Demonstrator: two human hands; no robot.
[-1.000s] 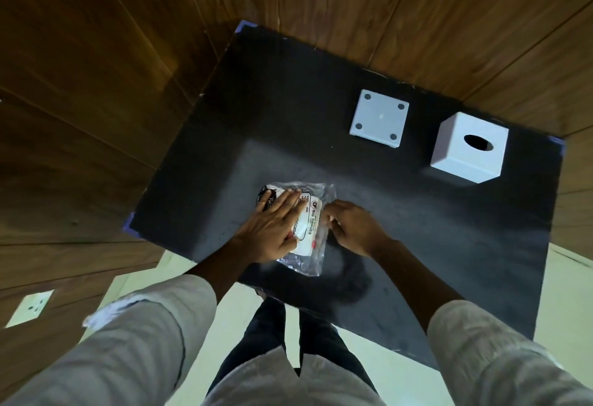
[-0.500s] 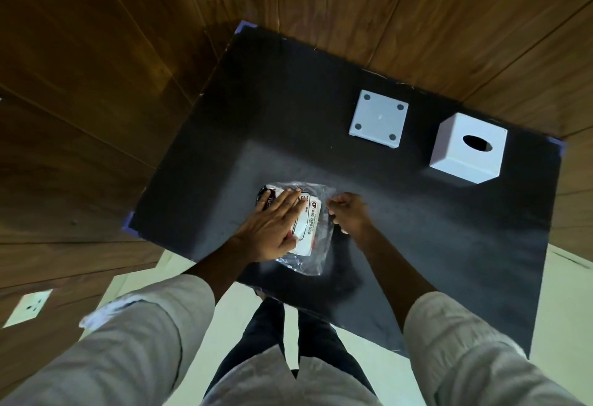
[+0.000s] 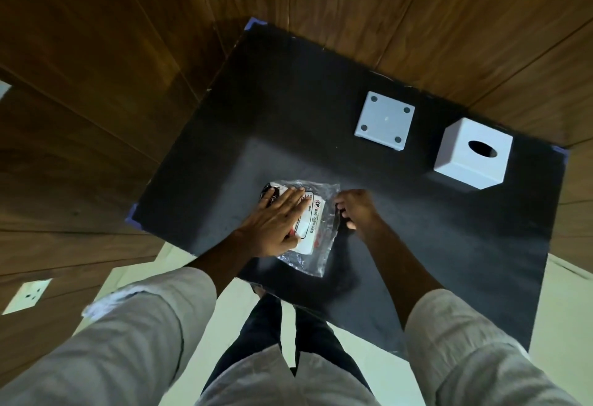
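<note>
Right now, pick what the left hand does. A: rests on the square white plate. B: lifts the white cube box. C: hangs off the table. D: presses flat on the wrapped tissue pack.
D: the left hand lies with straight fingers flat on the tissue pack, while the cube box and the square plate sit apart from both hands.

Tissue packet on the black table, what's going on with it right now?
A person stands at the black table working on the tissue packet, which lies in clear plastic wrap. The left hand presses flat on it to hold it down, while the right hand pinches the wrap's right edge, probably to open it. Farther back, a white cube box with an oval hole and a white square plate sit untouched.
</note>
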